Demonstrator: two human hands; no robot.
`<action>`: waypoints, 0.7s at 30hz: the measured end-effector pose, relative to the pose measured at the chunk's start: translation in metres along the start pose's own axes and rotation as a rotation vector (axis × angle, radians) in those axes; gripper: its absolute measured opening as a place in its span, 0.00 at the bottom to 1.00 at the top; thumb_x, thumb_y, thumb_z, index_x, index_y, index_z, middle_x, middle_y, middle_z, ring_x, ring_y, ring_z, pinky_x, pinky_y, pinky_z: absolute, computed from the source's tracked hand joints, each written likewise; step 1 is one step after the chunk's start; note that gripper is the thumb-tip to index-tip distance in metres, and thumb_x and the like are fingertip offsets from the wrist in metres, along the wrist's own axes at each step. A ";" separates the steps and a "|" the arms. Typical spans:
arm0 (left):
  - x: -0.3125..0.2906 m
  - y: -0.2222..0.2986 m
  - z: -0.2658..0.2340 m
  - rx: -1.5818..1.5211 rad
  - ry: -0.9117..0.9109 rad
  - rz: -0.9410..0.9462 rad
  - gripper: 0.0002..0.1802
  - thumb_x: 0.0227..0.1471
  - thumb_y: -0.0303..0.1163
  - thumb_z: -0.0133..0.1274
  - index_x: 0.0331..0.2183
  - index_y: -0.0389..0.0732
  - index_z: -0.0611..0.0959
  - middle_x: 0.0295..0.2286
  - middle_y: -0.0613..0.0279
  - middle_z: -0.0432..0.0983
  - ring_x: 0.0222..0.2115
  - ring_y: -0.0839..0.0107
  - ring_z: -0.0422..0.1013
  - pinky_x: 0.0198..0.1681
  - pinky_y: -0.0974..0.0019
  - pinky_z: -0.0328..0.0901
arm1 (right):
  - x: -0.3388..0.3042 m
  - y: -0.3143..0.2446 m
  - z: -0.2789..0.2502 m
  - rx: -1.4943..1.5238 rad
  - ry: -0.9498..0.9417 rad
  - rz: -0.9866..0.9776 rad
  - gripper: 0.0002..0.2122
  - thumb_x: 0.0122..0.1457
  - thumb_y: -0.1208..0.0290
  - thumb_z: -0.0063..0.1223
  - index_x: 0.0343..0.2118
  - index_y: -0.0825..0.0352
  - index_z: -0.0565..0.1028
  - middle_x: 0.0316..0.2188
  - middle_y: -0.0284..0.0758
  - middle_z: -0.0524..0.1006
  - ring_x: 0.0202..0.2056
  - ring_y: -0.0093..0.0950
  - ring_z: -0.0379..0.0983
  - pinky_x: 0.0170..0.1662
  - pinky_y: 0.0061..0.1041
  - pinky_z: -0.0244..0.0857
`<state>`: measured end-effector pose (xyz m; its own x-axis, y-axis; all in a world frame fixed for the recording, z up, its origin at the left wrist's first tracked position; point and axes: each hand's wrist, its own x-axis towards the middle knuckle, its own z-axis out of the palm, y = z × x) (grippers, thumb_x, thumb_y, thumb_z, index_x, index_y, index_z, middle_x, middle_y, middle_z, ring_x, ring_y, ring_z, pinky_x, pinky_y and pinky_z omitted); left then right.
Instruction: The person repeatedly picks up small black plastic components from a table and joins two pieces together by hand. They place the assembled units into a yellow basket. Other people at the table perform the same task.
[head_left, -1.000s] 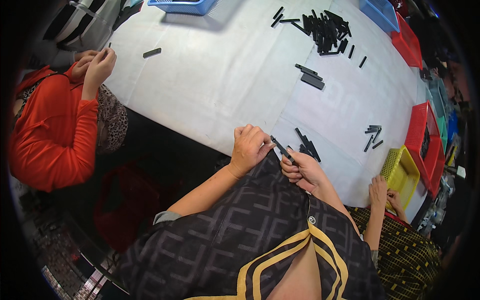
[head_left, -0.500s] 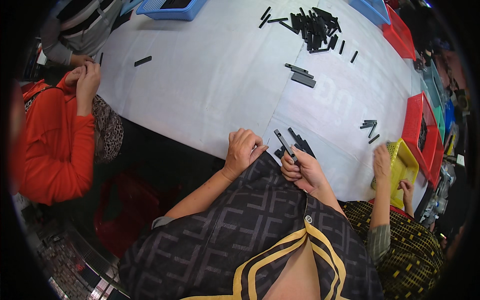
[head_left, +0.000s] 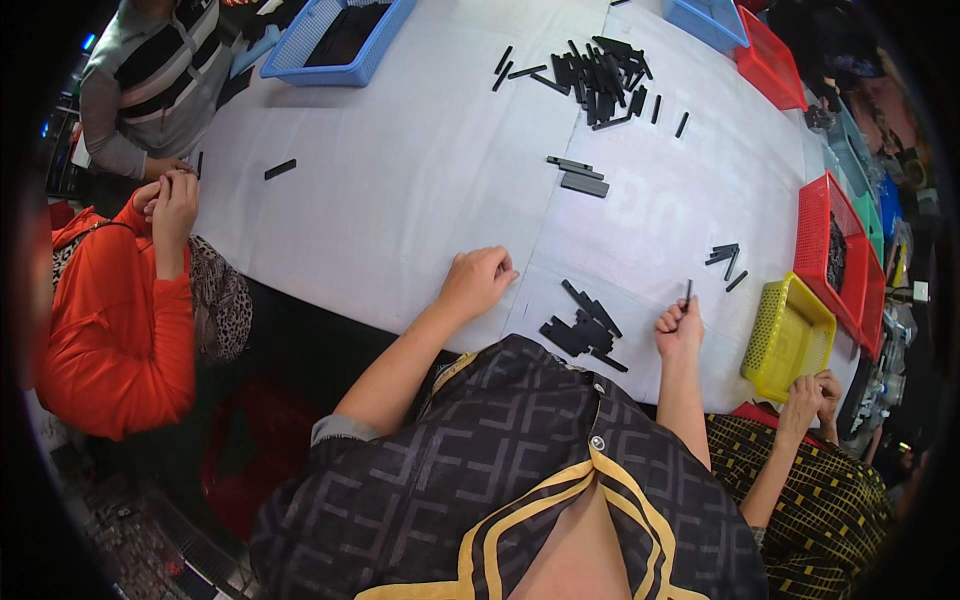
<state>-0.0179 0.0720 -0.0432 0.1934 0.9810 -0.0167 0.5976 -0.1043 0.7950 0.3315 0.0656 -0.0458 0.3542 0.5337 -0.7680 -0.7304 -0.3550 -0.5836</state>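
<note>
My right hand [head_left: 680, 328], raised over the near right of the table, grips a narrow dark bar [head_left: 688, 292] that points away from me. My left hand [head_left: 480, 282] is at the near edge, its fingertips pinched together; I cannot make out what they hold, if anything. Between my hands lies a small group of flat black pieces [head_left: 575, 335] with a few slim black bars [head_left: 592, 306] beside them. Farther off, three grey-black bars [head_left: 582, 180] lie side by side. Several more thin bars [head_left: 722, 255] rest beyond my right hand.
A big heap of black bars [head_left: 605, 85] sits at the far middle. Blue [head_left: 350, 72], red [head_left: 815, 215] and yellow baskets [head_left: 765, 345] stand along the table [head_left: 400, 180]. One co-worker's hands [head_left: 805, 400] touch the yellow basket. A person in orange [head_left: 120, 330] works at left.
My right hand has moved right with the bar, away from the black pieces, uncovering them. My left hand has shifted slightly. The co-worker's hand at right has moved down to the yellow basket's near end.
</note>
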 end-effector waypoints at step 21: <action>0.127 0.017 0.000 -0.675 -0.237 -0.465 0.05 0.50 0.32 0.51 0.29 0.41 0.77 0.25 0.67 0.71 0.28 0.74 0.67 0.31 0.69 0.60 | -0.057 0.014 0.067 -0.508 -0.517 -0.052 0.17 0.58 0.60 0.47 0.43 0.69 0.71 0.23 0.31 0.69 0.18 0.17 0.60 0.21 0.15 0.53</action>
<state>0.0171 0.1949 -0.0320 0.2463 0.8317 -0.4977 0.0794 0.4945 0.8656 0.2618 0.0818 0.0071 -0.0323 0.8094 -0.5863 -0.3141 -0.5651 -0.7629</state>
